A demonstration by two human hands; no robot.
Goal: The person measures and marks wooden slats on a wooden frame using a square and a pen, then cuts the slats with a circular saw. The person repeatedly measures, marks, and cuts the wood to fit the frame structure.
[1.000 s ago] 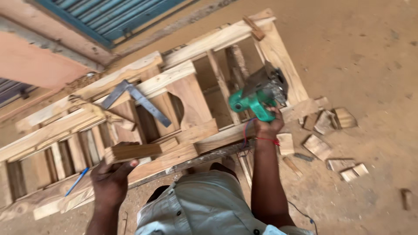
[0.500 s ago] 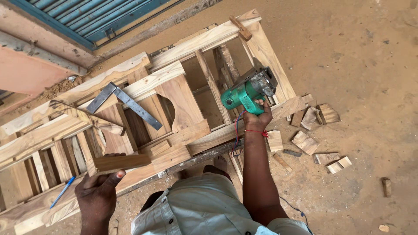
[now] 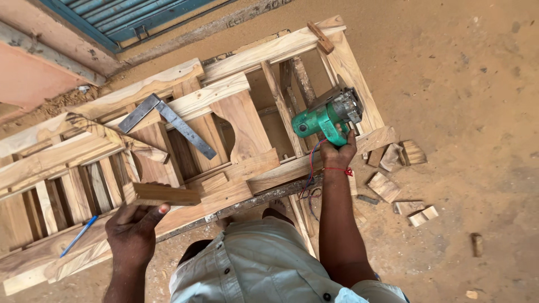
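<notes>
The power tool (image 3: pixel 325 119) was bright green with a grey metal head. The wooden frame (image 3: pixel 185 140) showed pale tan with darker brown grain streaks. The square (image 3: pixel 168 122) was dull grey steel. A pen (image 3: pixel 78 236) was blue, the shutter (image 3: pixel 135 17) teal-blue, the shirt (image 3: pixel 264 264) pale grey-beige, the wrist thread (image 3: pixel 338 169) red, the ground (image 3: pixel 477 112) sandy orange-brown.

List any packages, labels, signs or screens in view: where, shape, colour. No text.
No packages, signs or screens.
Faint markings: pale, on the concrete strip below the blue shutter, top of view; too blurred to make out.
Power tool: green body, grey head, in the right hand; no label visible.
Wooden block in the left hand: plain.
</notes>
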